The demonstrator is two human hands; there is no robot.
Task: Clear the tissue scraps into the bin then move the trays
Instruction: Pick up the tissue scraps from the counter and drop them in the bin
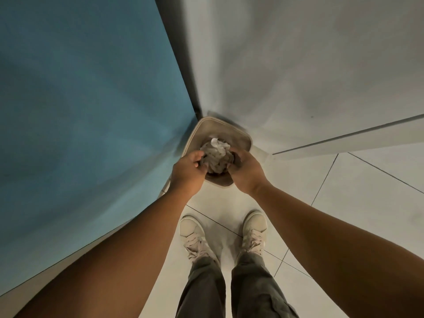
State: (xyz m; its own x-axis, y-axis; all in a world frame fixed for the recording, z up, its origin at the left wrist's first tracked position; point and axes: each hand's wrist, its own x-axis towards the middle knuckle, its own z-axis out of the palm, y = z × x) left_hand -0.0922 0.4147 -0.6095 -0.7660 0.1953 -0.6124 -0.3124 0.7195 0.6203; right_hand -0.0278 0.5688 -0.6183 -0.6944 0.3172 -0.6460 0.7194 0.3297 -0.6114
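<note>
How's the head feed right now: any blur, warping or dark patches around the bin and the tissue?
Head view: heavy wide-angle warp bends the blue wall panel; light is dim and warm; the far rim of the beige plastic bin is smeared by blur; the crumpled white tissue wad, gripped by the left hand and right hand, sits in shadow yet readable.

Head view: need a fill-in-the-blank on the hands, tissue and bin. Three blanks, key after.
1. The left hand and right hand both grip the tissue wad, so the count of hands on it is ____.
2. The bin stands in a ____ where the blue wall meets the white wall.
3. The floor under the shoes is laid with pale ____.
Missing words: two; corner; tiles.
</note>
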